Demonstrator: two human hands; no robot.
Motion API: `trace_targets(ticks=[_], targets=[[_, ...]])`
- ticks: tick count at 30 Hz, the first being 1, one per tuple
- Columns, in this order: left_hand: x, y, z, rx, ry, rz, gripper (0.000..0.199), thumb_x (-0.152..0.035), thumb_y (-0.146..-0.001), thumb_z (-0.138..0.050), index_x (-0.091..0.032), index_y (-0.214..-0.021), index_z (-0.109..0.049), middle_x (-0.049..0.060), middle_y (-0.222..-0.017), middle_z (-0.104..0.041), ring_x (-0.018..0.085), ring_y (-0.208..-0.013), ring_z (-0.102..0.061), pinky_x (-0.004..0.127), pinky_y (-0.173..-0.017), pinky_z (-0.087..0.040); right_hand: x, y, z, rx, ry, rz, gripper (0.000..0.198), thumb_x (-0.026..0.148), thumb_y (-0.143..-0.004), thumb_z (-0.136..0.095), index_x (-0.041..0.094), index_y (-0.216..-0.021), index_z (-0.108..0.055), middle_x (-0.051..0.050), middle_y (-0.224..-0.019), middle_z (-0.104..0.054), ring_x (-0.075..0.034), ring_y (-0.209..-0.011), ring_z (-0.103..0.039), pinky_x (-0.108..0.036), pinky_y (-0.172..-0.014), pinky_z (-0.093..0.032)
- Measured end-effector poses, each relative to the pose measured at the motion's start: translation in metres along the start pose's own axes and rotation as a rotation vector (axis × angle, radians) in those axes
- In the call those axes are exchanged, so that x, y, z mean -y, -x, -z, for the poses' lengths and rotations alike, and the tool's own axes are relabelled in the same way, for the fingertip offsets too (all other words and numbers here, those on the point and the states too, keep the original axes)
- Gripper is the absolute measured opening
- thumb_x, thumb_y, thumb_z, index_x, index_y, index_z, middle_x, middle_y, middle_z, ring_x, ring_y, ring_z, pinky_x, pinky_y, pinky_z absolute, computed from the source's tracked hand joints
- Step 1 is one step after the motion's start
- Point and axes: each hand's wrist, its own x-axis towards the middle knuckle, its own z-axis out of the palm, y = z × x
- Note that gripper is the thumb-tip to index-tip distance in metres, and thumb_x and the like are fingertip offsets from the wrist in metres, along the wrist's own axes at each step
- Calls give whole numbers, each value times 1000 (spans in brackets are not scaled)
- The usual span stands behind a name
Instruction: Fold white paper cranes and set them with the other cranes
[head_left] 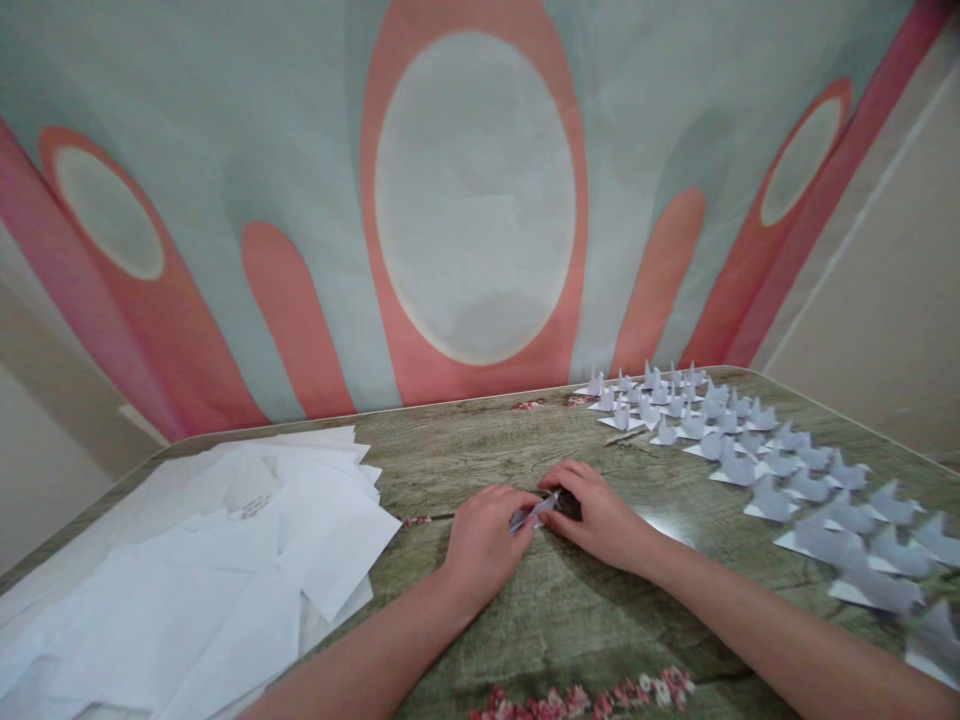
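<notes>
A small folded piece of white paper [534, 512] is held between my two hands, low over the middle of the table. My left hand [484, 535] pinches its left side with thumb and fingers. At its right end, the thumb and fingertips of my right hand [592, 510] close on the paper. My fingers cover much of it, so its full shape is hidden. To the right stand several rows of folded white paper birds [739, 465]. On the left lies a loose, overlapping pile of white paper sheets [195, 560].
The wood-patterned table [450, 450] has a printed flower pattern [585, 698] near its front edge. Behind it hangs a grey-green and coral wall covering [472, 200] with oval shapes. The paper birds reach along the table's right side to its far edge.
</notes>
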Motion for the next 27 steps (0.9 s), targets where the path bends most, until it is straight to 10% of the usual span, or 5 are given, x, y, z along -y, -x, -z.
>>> trace_targets(ticks=[27], targets=[[-8, 7, 5, 94, -172, -173, 25, -14, -84, -47, -23, -102, -62, 4, -94, -62, 19, -90, -54, 31, -80, -44, -9, 1, 11, 92, -28, 75, 22, 23, -78, -62, 22, -100, -63, -7, -106, -57, -20, -100, -52, -36, -88, -40]])
